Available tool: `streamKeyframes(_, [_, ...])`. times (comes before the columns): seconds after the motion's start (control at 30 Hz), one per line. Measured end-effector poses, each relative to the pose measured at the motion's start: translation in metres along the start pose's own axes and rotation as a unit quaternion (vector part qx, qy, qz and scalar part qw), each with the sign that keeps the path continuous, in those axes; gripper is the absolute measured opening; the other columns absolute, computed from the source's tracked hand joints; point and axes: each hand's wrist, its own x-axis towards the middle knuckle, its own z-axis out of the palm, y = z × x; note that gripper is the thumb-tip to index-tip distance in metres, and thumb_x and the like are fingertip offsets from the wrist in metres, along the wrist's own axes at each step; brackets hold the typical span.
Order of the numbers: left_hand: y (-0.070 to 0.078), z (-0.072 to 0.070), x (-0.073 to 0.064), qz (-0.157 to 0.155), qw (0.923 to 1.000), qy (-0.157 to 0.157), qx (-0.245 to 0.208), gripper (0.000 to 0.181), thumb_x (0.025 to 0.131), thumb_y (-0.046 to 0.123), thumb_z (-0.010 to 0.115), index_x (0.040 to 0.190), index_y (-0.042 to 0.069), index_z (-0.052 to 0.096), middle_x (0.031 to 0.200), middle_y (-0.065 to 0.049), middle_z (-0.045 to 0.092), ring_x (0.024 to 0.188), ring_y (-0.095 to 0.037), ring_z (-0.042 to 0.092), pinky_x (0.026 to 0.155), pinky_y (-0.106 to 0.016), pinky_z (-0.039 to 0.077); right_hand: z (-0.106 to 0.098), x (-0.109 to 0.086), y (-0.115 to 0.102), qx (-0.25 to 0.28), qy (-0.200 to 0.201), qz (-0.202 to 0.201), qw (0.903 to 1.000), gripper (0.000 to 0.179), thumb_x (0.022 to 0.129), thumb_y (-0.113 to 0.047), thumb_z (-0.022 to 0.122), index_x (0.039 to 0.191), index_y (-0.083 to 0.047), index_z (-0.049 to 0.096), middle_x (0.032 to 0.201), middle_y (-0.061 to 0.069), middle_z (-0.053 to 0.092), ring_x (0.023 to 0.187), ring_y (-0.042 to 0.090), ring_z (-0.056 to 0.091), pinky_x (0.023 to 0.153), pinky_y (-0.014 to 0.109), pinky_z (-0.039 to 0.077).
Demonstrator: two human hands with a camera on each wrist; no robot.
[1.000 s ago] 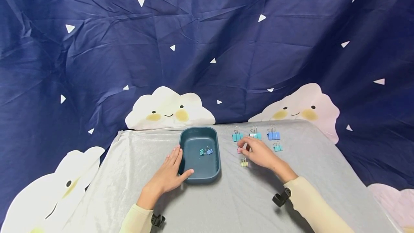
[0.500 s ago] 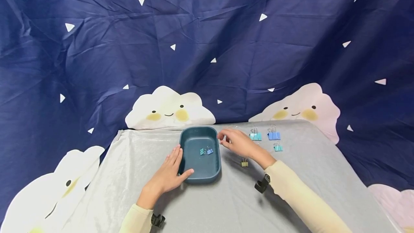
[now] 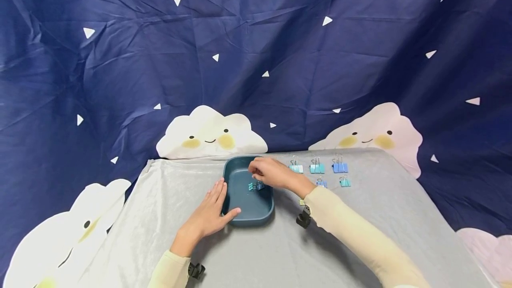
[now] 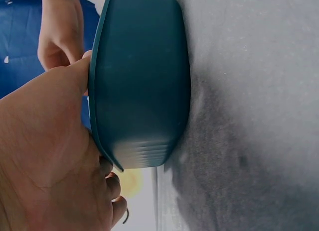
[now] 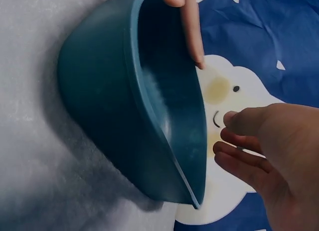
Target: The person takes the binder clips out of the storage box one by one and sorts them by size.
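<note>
My left hand (image 3: 208, 212) lies along the left side of a dark teal box (image 3: 250, 222), straight fingers on its rim and thumb over the near left corner. Over the box's right half, my right hand (image 3: 272, 173) pinches a small binder clip (image 5: 240, 149), nearly all hidden by the fingers; only a metal glint shows in the right wrist view. On the box floor below sit a small teal binder clip (image 3: 250, 186) and a small blue binder clip (image 3: 260, 186), the latter partly under the hand.
Right of the box on the grey cloth (image 3: 380, 217), large teal (image 3: 317, 169) and blue (image 3: 340, 167) clips stand in a row. Small blue (image 3: 322, 183) and teal (image 3: 345, 182) clips sit in front. The right sleeve (image 3: 352, 230) partly covers a yellow clip (image 3: 302, 202).
My right hand has moved left from beside a small pink clip on the cloth to above the box, uncovering the small blue clip. The left hand and box have stayed put.
</note>
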Motion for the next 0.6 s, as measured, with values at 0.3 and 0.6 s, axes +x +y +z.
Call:
streamKeyframes(0.3, [0.000,-0.002,0.001,0.001,1.0000,-0.008,0.002,0.103,0.104,0.070,0.051,0.170,0.001,0.013,0.181,-0.014,0.004,0.168,-0.033,0.007,0.137,-0.054,0.016,0.016,0.019,-0.008,-0.045,-0.077,-0.004,0.9960,0.017,0.101,-0.014,0.075,0.118,-0.011,0.075,0.117,0.005,0.071,0.108,0.022,0.070,0.094,0.039,0.060])
streamKeyframes(0.6, [0.000,-0.002,0.000,0.011,0.9999,0.011,0.000,0.102,0.104,0.069,0.052,0.169,-0.002,0.018,0.180,-0.017,0.009,0.168,-0.036,0.011,0.136,-0.056,0.018,0.035,0.023,-0.011,-0.089,-0.145,0.003,0.9854,0.031,0.100,-0.017,0.077,0.130,-0.015,0.074,0.132,0.009,0.069,0.121,0.027,0.068,0.108,0.042,0.056])
